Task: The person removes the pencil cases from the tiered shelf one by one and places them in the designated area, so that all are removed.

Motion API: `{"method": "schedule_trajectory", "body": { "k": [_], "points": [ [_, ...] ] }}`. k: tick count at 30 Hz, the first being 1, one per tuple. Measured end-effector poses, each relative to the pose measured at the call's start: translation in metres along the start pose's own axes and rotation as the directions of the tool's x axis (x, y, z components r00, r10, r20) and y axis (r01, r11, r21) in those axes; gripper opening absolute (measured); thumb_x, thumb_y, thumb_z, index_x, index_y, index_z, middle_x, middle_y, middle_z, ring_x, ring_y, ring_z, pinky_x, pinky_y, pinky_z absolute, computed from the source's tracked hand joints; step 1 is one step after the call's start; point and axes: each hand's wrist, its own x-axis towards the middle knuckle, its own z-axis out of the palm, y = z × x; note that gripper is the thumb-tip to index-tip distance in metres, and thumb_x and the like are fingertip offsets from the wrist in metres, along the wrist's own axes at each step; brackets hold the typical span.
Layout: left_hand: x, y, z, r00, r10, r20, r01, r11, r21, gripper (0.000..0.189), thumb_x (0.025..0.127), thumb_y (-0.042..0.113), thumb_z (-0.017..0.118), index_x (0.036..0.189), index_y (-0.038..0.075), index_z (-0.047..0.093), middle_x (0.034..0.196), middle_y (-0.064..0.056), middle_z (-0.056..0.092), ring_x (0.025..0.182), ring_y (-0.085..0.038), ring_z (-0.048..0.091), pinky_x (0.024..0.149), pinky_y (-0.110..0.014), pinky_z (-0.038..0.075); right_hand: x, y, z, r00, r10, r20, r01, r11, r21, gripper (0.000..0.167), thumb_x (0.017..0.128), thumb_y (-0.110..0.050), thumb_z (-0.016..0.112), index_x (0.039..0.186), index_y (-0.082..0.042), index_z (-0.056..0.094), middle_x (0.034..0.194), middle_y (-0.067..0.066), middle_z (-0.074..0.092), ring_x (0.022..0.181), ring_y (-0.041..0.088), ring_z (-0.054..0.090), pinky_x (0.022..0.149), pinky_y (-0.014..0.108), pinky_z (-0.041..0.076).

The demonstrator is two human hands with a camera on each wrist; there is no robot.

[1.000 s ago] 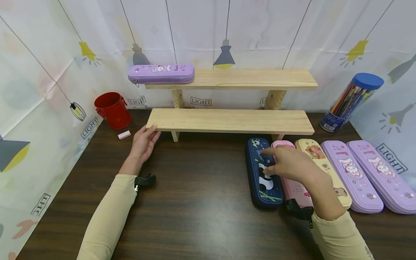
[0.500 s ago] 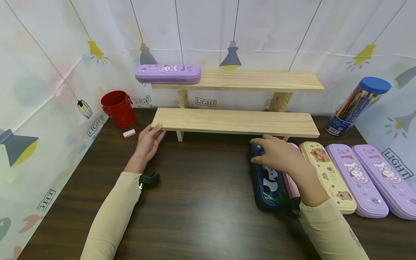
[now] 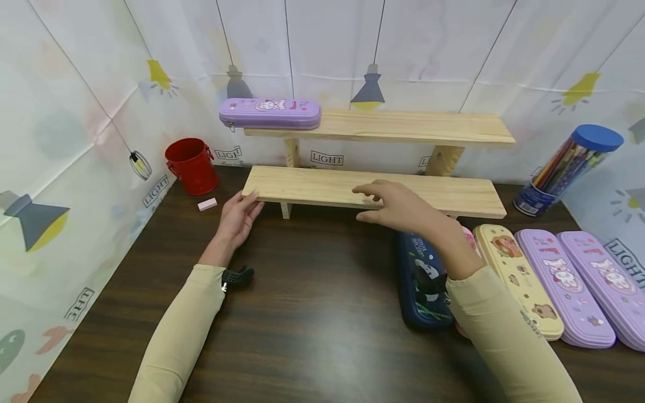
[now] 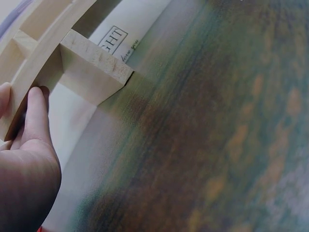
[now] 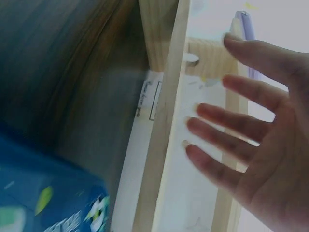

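Note:
My left hand pinches the left end of the lower board of a two-tier wooden shelf, thumb on top and fingers underneath, as the left wrist view shows. My right hand is in front of that board with its fingers spread and nothing in them. On the upper tier's left end lies a purple pencil case. Below my right forearm, a navy panda pencil case lies on the table, partly covered by it. A pink pencil case beside it is mostly hidden.
To the right lie a yellow pencil case and two purple ones, the nearer a purple pencil case. A blue-lidded tub of pencils stands at back right. At back left are a red bucket and a small pink eraser-like block.
My right hand has moved left and forward from above the navy and pink pencil cases to the lower board. The left hand keeps its hold on the board. The head view has shifted slightly.

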Motion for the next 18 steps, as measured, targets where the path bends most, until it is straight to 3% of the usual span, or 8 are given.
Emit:
{"method": "schedule_trajectory", "body": {
  "k": [8,12,15,18],
  "points": [
    [0.001,-0.001,-0.001,1.0,0.006,-0.004,-0.006,1.0,0.006,0.056,0.1,0.012,0.059,0.15,0.005,0.038,0.145,-0.014,0.049,0.113,-0.009,0.064,0.096,-0.019,0.054,0.032,-0.015,-0.009,0.981,-0.131,-0.145,0.131,0.991,-0.008,0.054,0.093,-0.031,0.07,0.142,-0.016,0.054,0.138,0.011,0.058,0.12,0.032,0.057,0.104,0.052,0.049],
    [0.002,-0.001,-0.001,1.0,0.01,0.002,-0.01,1.0,0.004,0.056,0.099,0.012,0.059,0.15,0.005,0.037,0.146,-0.015,0.047,0.114,-0.01,0.063,0.097,-0.02,0.054,0.045,-0.022,-0.014,0.963,-0.149,-0.224,0.153,0.988,0.001,0.051,0.095,-0.028,0.068,0.142,-0.015,0.054,0.141,0.012,0.055,0.126,0.033,0.055,0.109,0.052,0.047],
    [0.002,0.0,-0.001,1.0,0.009,0.0,-0.009,1.0,-0.001,0.057,0.099,0.012,0.06,0.151,0.004,0.037,0.146,-0.015,0.047,0.114,-0.01,0.063,0.098,-0.02,0.053,0.054,-0.025,-0.015,0.936,-0.165,-0.311,0.172,0.985,-0.007,0.048,0.096,-0.027,0.067,0.141,-0.014,0.055,0.142,0.013,0.053,0.13,0.032,0.052,0.11,0.051,0.046],
    [0.001,-0.001,0.0,1.0,0.001,-0.007,-0.001,1.0,0.005,0.056,0.1,0.013,0.059,0.15,0.006,0.037,0.146,-0.014,0.048,0.114,-0.01,0.063,0.1,-0.021,0.052,0.064,-0.026,-0.015,0.888,-0.199,-0.415,0.203,0.979,-0.034,0.044,0.095,-0.024,0.067,0.136,-0.011,0.06,0.137,0.014,0.054,0.128,0.032,0.049,0.108,0.049,0.046]
  ]
}}
